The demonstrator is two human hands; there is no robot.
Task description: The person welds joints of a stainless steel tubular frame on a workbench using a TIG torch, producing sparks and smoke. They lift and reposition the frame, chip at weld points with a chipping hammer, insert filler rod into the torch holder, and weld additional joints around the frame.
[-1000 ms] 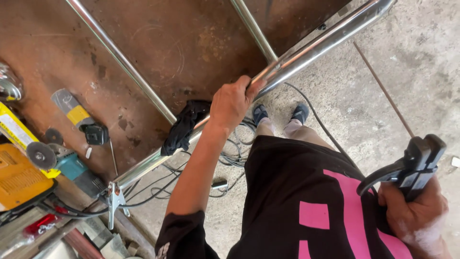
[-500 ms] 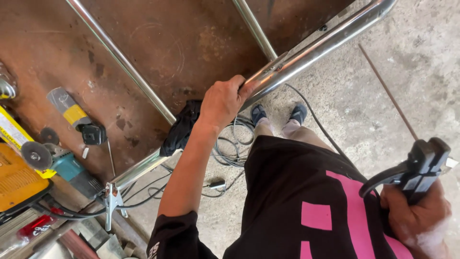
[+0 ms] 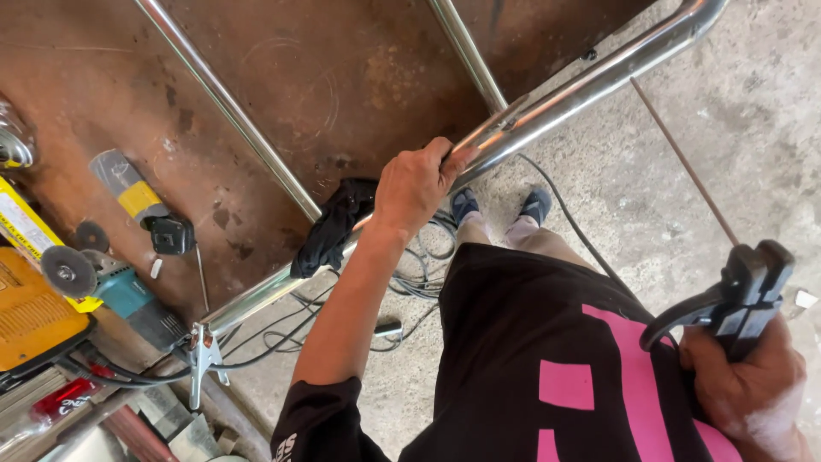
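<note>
My left hand [image 3: 416, 184] grips a shiny steel tube [image 3: 564, 98] that is part of a frame lying across a rusty metal table [image 3: 342, 77]. A black cloth [image 3: 332, 224] hangs over the same tube just left of that hand. My right hand [image 3: 744, 385] is down at my right side, closed on a black electrode holder [image 3: 753, 291] with a thin rod [image 3: 684, 162] sticking up from it and a black cable looping off it. Below me I see my black shirt with pink print and my shoes [image 3: 500, 205] on the concrete floor.
Two thinner steel tubes [image 3: 227, 103] cross the table. An angle grinder [image 3: 103, 282], a yellow box [image 3: 30, 316], a second yellow-banded tool [image 3: 141, 201] and a metal clamp [image 3: 201, 351] on the tube's end sit at the left. Cables [image 3: 419, 282] lie coiled on the floor by my feet.
My left hand has slid a little along the tube and regripped it. The right hand with the holder has stayed low at the right, shifting slightly.
</note>
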